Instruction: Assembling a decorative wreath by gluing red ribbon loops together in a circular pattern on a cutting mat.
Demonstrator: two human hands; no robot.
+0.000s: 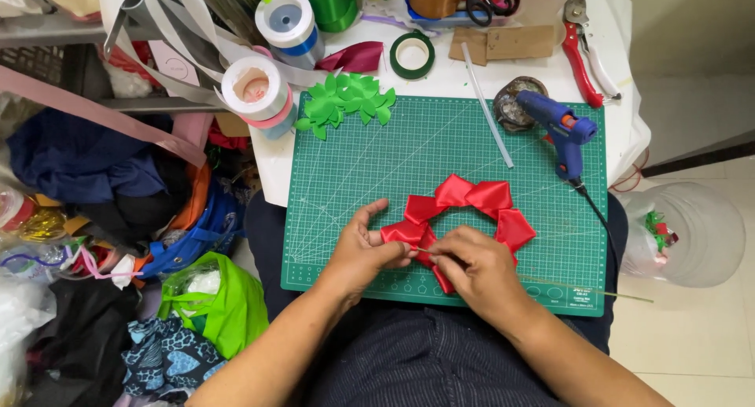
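Head view: green cutting mat (377, 163) lies across the person's lap and the table edge. On its lower middle sits a red ribbon piece (464, 210), folded petals joined in an arc. Left hand (360, 254) pinches the lower left petal between thumb and fingers. Right hand (472, 267) is closed over the bottom of the arc, gripping a thin wire (582, 287) that runs out to the right past the mat's edge. The two hands touch at the fingertips. A blue glue gun (560, 128) rests at the mat's upper right, a clear glue stick (487, 108) beside it. Green ribbon leaves (346, 100) are heaped at the upper left corner. Ribbon spools (255, 88) stand behind; red pruning shears (583, 53) lie at the far right.
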